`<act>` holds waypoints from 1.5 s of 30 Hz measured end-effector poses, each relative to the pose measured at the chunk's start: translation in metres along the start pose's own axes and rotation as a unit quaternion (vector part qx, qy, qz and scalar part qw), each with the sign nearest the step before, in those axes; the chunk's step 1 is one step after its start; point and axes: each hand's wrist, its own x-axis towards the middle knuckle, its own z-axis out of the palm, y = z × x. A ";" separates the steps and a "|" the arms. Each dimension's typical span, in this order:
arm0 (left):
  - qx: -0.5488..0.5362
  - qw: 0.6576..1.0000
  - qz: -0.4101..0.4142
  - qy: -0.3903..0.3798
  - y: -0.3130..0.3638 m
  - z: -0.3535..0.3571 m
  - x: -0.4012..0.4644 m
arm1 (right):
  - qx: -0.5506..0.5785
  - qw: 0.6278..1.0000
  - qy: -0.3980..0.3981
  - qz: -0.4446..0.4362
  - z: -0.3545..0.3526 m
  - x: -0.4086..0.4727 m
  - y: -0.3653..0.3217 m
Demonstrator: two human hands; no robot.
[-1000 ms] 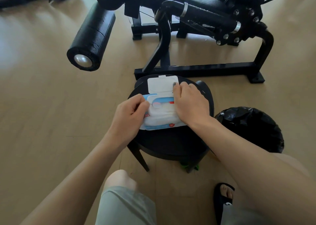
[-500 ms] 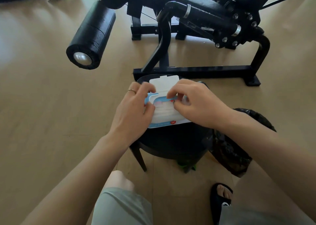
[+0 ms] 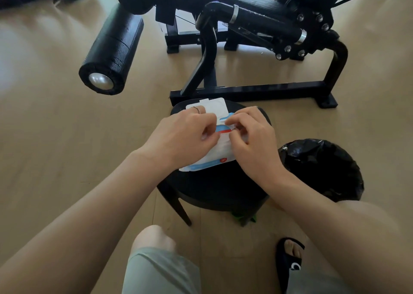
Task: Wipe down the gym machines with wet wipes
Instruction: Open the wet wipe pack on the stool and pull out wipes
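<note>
Left hand curled on the left side of the wet wipes pack, thumb and fingertips pinching at the pack's top near the opening, thin ring on one finger; right hand curled on the pack's right side, fingertips pinching at the same opening, almost meeting the left fingertips; what exactly is pinched between them is hidden by the fingers; white flip lid of the pack stands open, tilted away past the hands; pack is white with blue and red stripes, lying flat on a round black stool that serves as the worktop; stool stands on the wooden floor; black bin liner in a bin just right of the stool, partly behind the right forearm; beyond the stool, close to its far edge, the black base bar of the gym machine, frame rising to a padded bench and bolted pivot; black foam roller pad with a metal end cap sticks out to the left, above the floor; bottom of view: bare knee and grey-green shorts, foot in a black slipper on the floor.
</note>
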 end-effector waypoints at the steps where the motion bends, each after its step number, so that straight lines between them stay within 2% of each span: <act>1: 0.016 1.000 0.014 -0.009 -0.001 0.000 0.002 | 0.005 1.000 0.007 0.004 0.002 0.000 0.001; 7: 0.097 0.993 0.045 -0.046 0.008 -0.013 0.015 | 0.022 0.999 0.031 0.014 0.011 -0.003 0.002; 11: 0.212 0.974 0.058 -0.051 0.018 -0.007 0.020 | 0.015 0.999 0.050 0.014 0.015 -0.006 0.002; 14: 0.232 0.970 0.050 -0.062 0.023 -0.005 0.024 | 0.019 0.998 0.060 0.028 0.018 -0.006 0.002; 17: 0.194 0.977 0.066 -0.063 0.021 -0.004 0.023 | 0.017 0.997 0.066 0.032 0.019 -0.008 0.002; 22: -0.027 0.997 0.007 -0.069 -0.002 -0.002 0.010 | -0.004 0.997 0.069 0.014 0.021 -0.011 0.002; 26: -0.044 0.996 -0.003 -0.074 -0.002 -0.001 0.013 | -0.024 0.998 0.066 0.003 0.023 -0.010 0.002; 29: 0.011 0.995 0.003 -0.098 0.002 -0.005 0.019 | -0.036 0.997 0.063 -0.002 0.023 -0.010 0.002; 34: 0.073 0.993 0.040 -0.081 0.006 -0.001 0.022 | -0.052 0.997 0.063 -0.011 0.022 -0.011 0.002; 36: 0.032 0.996 0.031 -0.077 0.001 0.003 0.021 | -0.060 0.996 0.062 -0.016 0.022 -0.011 0.002; 40: -0.117 0.992 -0.017 -0.041 -0.008 0.008 0.013 | -0.087 0.994 0.054 -0.037 0.023 -0.011 0.002; 45: -0.168 0.985 -0.043 -0.009 -0.009 0.009 0.008 | -0.138 0.987 0.052 -0.059 0.025 -0.012 0.000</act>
